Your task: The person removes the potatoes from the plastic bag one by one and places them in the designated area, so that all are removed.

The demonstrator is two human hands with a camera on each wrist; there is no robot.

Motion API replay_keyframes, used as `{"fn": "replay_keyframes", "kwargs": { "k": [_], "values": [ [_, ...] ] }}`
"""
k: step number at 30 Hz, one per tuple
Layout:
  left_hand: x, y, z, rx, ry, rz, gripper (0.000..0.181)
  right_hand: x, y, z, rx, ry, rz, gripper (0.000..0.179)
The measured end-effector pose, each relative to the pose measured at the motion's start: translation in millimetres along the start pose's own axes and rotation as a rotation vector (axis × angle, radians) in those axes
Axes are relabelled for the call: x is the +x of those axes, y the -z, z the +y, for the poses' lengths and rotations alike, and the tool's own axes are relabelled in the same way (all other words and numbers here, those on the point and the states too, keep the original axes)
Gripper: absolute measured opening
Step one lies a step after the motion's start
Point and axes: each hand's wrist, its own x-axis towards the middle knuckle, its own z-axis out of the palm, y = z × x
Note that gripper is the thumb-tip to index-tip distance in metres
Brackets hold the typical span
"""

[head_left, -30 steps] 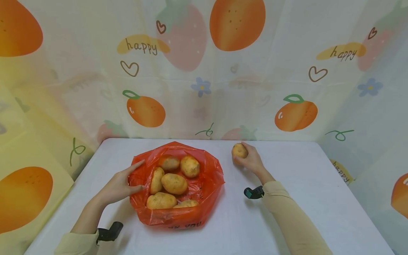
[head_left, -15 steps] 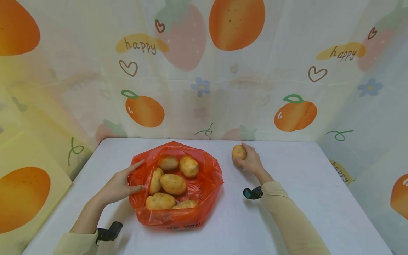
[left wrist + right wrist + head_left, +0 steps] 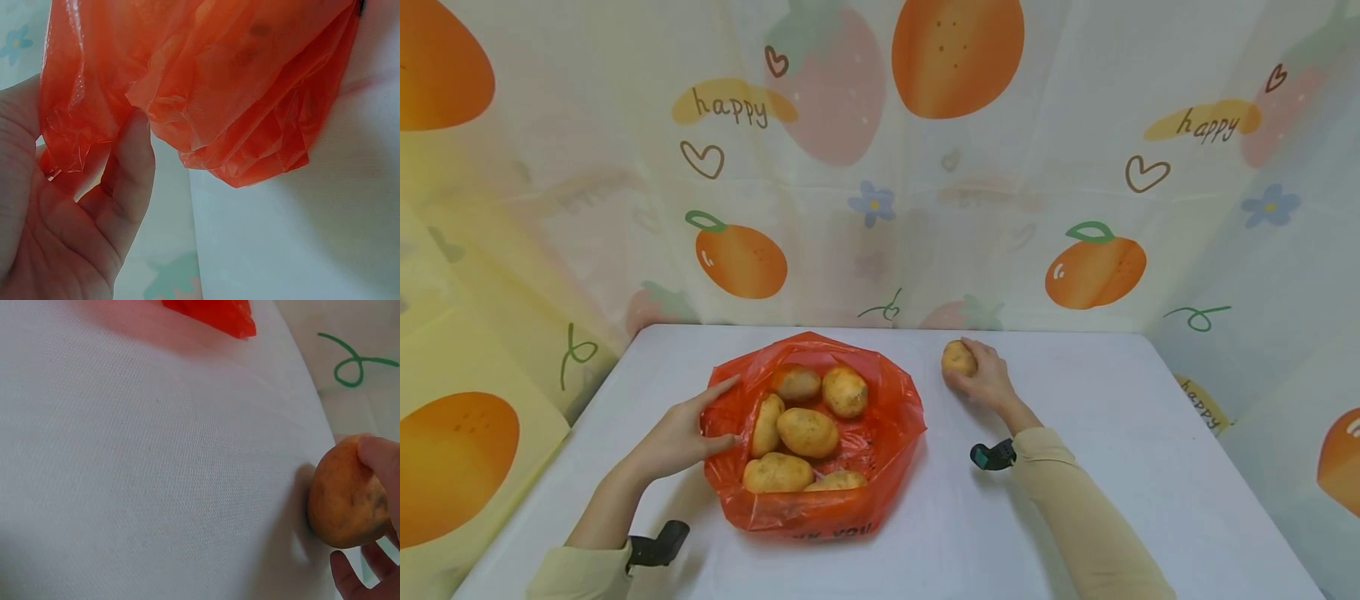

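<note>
Toward the table's far edge, my right hand (image 3: 988,377) grips a potato (image 3: 958,359) between thumb and fingers. In the right wrist view that potato (image 3: 347,494) is close over the white cloth, its shadow beside it. A red plastic bag (image 3: 898,417) stands with its mouth spread wide, left of centre. Inside lie several potatoes (image 3: 807,432). My left hand (image 3: 681,437) holds the bag's left side, thumb and index finger apart at the rim. In the left wrist view the thin red film (image 3: 206,119) passes between the fingers of the left hand (image 3: 81,219).
The white-covered table (image 3: 1112,433) ends at a back edge against a fruit-patterned curtain (image 3: 925,208). Dark wrist cameras hang at the left wrist (image 3: 658,544) and the right wrist (image 3: 992,455). Table surface lies between the bag and the right hand.
The right hand, with the potato in its grip, has shifted slightly left. The left hand and the bag look almost the same, apart from a small shift of the view.
</note>
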Motion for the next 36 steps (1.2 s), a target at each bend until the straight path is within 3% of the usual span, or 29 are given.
{"fn": "replay_keyframes", "kwargs": {
  "k": [10,17,36],
  "values": [
    [-0.5,-0.6,1.1,-0.005,0.013,-0.001,0.080,1.6,-7.8,-0.1,0.039,-0.022,-0.003,0.072],
    [-0.3,-1.3,-0.1,-0.016,0.016,-0.005,0.080,0.9,-4.3,1.3,0.033,-0.007,0.033,0.070],
    [0.2,-1.2,0.1,-0.037,0.025,-0.022,0.079,-0.2,-3.3,6.3,0.034,-0.028,0.015,0.072]
  ]
}}
